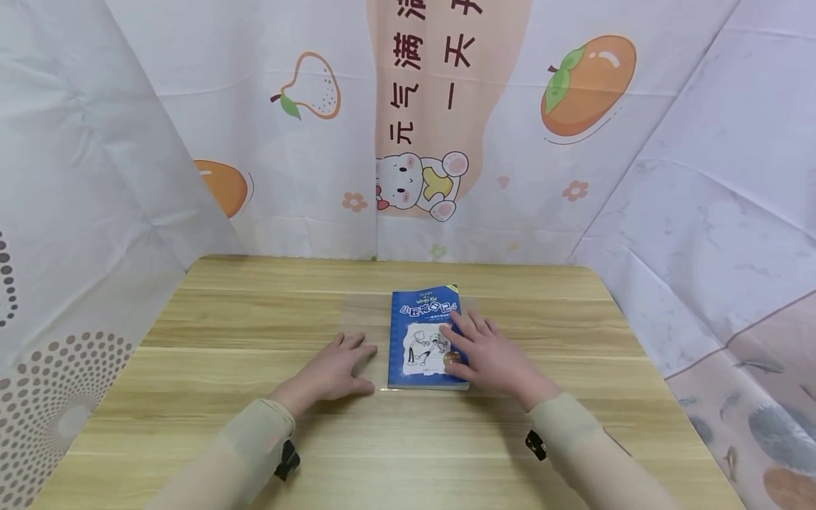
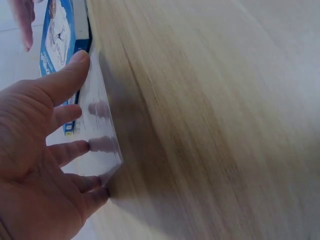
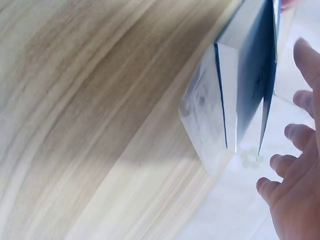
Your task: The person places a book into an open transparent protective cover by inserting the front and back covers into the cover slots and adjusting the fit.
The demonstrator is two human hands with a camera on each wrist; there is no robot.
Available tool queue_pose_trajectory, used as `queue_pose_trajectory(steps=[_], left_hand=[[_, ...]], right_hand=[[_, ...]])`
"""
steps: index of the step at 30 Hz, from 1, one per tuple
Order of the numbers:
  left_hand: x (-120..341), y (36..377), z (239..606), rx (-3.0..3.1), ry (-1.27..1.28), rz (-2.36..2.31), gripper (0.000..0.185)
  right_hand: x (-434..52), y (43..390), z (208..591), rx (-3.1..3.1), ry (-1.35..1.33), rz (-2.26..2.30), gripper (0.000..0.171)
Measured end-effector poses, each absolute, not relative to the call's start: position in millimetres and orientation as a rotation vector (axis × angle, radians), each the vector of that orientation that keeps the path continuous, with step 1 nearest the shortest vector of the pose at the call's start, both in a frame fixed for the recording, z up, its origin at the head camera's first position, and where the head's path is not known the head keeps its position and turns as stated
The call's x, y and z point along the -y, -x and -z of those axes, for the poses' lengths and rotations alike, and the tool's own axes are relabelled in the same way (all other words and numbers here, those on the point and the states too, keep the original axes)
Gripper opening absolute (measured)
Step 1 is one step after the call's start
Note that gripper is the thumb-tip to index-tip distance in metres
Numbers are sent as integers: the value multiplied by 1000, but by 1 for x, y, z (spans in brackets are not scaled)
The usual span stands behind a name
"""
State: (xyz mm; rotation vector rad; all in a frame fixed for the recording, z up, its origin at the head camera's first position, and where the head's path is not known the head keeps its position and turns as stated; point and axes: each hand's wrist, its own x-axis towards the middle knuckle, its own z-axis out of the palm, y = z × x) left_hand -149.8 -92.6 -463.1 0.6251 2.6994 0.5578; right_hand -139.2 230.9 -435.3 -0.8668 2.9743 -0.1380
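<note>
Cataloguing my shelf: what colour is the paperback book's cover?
Blue paperback book, with a white cartoon panel; clearest in the head view.

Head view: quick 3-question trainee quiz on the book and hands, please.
1. True or false: the right hand rests on the blue book.
2. What does the left hand press? A) clear plastic sheet B) the book C) the curtain
3. Fill in: the book lies on a ___ table.

Key: 1 true. 2 A, the clear plastic sheet beside the book. 3 wooden; see the wooden table.
</note>
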Motion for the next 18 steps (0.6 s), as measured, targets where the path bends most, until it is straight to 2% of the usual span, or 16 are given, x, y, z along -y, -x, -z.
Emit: queue_pose_trajectory(steps=[8,18], left_hand=[[95,149,460,-2744,-677,-488,64],[97,150,465,-2805,-756,-347,64]], right_hand=[[-225,137,444,-2886,1046,92,78],[-218,136,451,-2825,1072,-6,75]])
